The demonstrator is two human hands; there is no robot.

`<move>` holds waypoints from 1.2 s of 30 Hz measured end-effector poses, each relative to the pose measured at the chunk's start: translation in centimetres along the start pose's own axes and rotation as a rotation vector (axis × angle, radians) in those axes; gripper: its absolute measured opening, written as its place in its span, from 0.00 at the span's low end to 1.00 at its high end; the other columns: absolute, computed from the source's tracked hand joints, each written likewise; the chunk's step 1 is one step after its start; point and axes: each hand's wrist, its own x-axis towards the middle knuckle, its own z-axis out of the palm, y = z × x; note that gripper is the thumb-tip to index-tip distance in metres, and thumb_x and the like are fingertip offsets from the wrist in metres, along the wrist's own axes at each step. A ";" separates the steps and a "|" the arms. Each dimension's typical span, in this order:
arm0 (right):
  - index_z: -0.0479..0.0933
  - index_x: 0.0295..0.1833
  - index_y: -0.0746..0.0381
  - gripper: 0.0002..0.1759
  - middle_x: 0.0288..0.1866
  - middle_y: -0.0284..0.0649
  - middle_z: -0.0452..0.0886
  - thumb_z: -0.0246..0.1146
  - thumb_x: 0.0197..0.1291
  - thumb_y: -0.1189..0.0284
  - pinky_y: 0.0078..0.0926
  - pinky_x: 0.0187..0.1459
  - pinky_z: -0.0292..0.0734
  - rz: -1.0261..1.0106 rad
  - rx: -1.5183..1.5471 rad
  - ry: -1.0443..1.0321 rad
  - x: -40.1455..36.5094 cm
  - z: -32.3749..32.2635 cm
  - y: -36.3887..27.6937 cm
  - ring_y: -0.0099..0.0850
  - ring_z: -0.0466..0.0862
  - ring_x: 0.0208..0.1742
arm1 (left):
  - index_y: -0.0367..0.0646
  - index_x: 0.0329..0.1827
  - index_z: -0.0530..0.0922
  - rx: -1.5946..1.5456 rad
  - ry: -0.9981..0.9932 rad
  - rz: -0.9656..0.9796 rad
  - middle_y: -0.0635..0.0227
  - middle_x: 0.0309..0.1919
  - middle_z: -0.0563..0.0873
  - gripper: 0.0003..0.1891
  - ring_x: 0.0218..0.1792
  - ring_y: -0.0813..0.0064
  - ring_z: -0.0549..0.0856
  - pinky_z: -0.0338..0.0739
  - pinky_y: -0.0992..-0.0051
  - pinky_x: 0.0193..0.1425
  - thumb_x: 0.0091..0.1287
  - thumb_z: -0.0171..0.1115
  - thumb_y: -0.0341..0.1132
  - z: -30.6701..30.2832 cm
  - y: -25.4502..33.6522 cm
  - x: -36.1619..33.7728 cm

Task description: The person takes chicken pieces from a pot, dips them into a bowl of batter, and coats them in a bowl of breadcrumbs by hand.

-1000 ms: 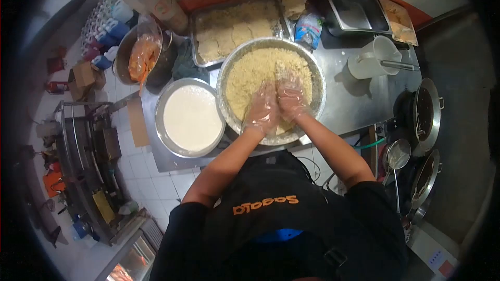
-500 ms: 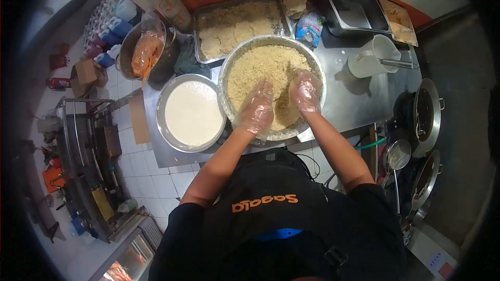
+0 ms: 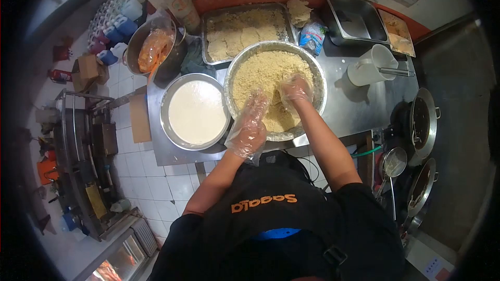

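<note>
A wide metal basin (image 3: 321,105) holds pale yellow crumbs (image 3: 260,70). Both my hands wear clear plastic gloves. Over the basin's near left rim, my left hand (image 3: 251,127) lies palm up, its fingers stretched out toward the crumbs. My right hand (image 3: 297,91) is in the right part of the basin with its fingers curled down at the crumbs; what they hold is hidden. A darker hollow shows in the crumbs between the hands. Left of the basin stands a round metal pan (image 3: 164,125) of white, creamy liquid (image 3: 195,112).
Behind the basin sits a metal tray (image 3: 204,34) of crumb-coated flat pieces. A blue-white bag (image 3: 312,37), a deep steel pan (image 3: 341,26) and a plastic jug (image 3: 362,73) with a metal-handled tool stand to the right. Woks (image 3: 424,122) and a strainer (image 3: 394,162) are at far right.
My left hand has drawn back toward me and to the left, turning palm up. My right hand has shifted slightly left and down, its fingers curled. The camera view has tilted a little.
</note>
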 end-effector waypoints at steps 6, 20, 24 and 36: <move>0.81 0.44 0.61 0.20 0.44 0.53 0.84 0.66 0.46 0.62 0.42 0.53 0.76 -0.152 -0.122 -0.015 0.6 -1.7 -0.5 0.48 0.84 0.49 | 0.40 0.68 0.70 -0.007 0.074 -0.089 0.51 0.70 0.68 0.35 0.71 0.49 0.66 0.59 0.58 0.75 0.51 0.45 0.18 -1.9 0.9 -0.9; 0.81 0.43 0.64 0.21 0.36 0.51 0.83 0.72 0.41 0.67 0.36 0.42 0.77 -0.569 -0.101 0.033 2.5 -10.8 -4.2 0.46 0.84 0.38 | 0.39 0.64 0.73 -0.062 0.183 0.001 0.52 0.67 0.72 0.34 0.69 0.51 0.70 0.62 0.58 0.74 0.49 0.44 0.14 -4.1 0.2 -2.1; 0.80 0.43 0.66 0.19 0.37 0.49 0.83 0.70 0.43 0.69 0.34 0.44 0.77 -0.595 -0.007 -0.021 6.0 -12.0 -6.2 0.40 0.84 0.38 | 0.39 0.64 0.73 -0.047 0.195 0.019 0.52 0.67 0.72 0.34 0.69 0.49 0.69 0.63 0.57 0.73 0.49 0.44 0.14 -5.5 0.9 -2.4; 0.81 0.51 0.55 0.25 0.49 0.46 0.84 0.71 0.43 0.62 0.40 0.54 0.77 -0.632 -0.290 0.145 19.2 -6.6 -13.9 0.44 0.83 0.52 | 0.39 0.64 0.73 0.005 0.288 -0.137 0.48 0.67 0.72 0.34 0.69 0.48 0.69 0.62 0.55 0.74 0.47 0.47 0.18 -11.9 2.1 -6.8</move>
